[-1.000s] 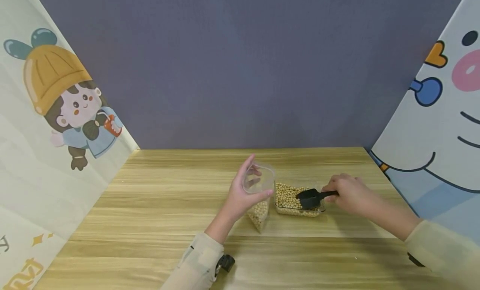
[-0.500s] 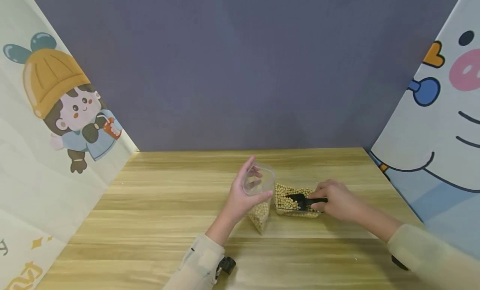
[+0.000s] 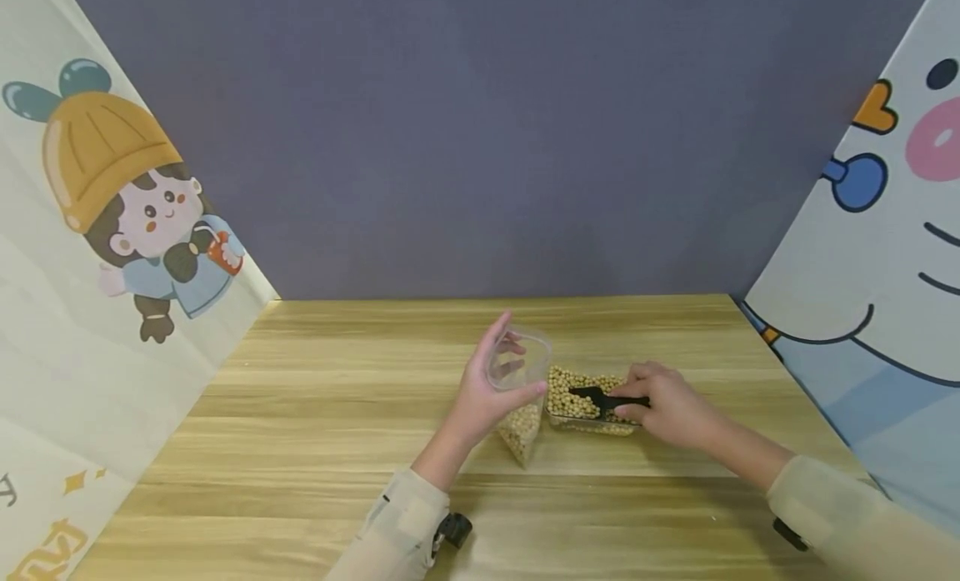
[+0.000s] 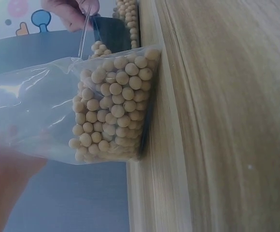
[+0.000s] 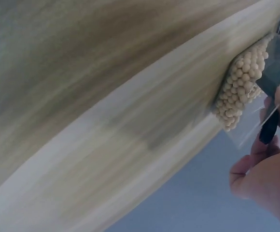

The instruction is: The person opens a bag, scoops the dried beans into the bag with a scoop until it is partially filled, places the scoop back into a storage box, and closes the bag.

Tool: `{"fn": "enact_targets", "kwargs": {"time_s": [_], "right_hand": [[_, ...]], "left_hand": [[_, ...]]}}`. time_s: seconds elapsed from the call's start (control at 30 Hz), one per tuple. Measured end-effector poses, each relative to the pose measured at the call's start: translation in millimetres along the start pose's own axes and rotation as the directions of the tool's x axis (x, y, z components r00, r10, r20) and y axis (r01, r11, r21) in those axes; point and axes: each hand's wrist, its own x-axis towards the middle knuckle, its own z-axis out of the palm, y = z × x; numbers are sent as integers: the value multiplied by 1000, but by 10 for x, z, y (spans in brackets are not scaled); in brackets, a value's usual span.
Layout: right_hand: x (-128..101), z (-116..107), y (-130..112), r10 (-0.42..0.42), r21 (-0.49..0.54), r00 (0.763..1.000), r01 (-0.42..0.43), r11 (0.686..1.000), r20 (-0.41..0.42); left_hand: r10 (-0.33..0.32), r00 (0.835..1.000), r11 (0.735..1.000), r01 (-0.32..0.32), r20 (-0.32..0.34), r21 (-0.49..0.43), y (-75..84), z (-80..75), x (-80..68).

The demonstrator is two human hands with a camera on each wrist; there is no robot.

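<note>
My left hand (image 3: 480,398) grips the clear bag (image 3: 517,381) by its rim, propping the mouth open on the desk (image 3: 300,423). At its 3 o'clock, my right hand (image 3: 663,406) pinches the black scoop (image 3: 592,398), blade dug into the tray of beans (image 3: 581,414) for loading.

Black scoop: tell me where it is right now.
In the head view, the black scoop lies in the bean tray, held by the right hand, right of the clear bag.

Small round pale-yellow beans (image 3: 577,393) fill a clear plastic tray (image 3: 592,424) and a see-through plastic bag (image 4: 58,108). The small plastic scoop (image 3: 592,398) is black. The wooden tabletop (image 3: 315,414) shows light, streaked grain.
</note>
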Motion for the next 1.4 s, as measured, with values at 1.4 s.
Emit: {"fn": "enact_targets", "kwargs": {"time_s": [1.4], "right_hand": [[123,-1054,-339,112,108,981,-95,990,-161]], "left_hand": [[-24,1000,998,23,16,57,40,15,0]]}}
